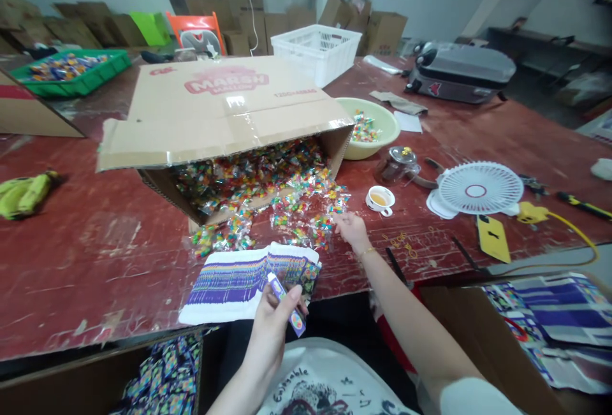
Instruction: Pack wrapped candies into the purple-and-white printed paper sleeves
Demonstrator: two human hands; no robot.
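Observation:
My left hand [278, 314] is closed around a small purple box [288, 306], tilted, with its white end pointing up and away from me. Just beyond it lies a fanned stack of flat purple-and-white cartons [224, 284] at the table's front edge. My right hand [352, 231] reaches to the right side of a spill of clear packets of colorful candies [306, 204], its fingertips pinched on a candy packet, partly hidden. The packets pour from a large cardboard box [229, 106] lying on its side, its opening facing me.
Right of the spill stand a teacup [380, 199], a glass jar [399, 163], a pale green bowl [368, 128] and a white fan [479, 189]. A yellow phone [493, 238] lies near the edge. Open cartons with filled packs [165, 373] and flat cartons [568, 313] flank my lap.

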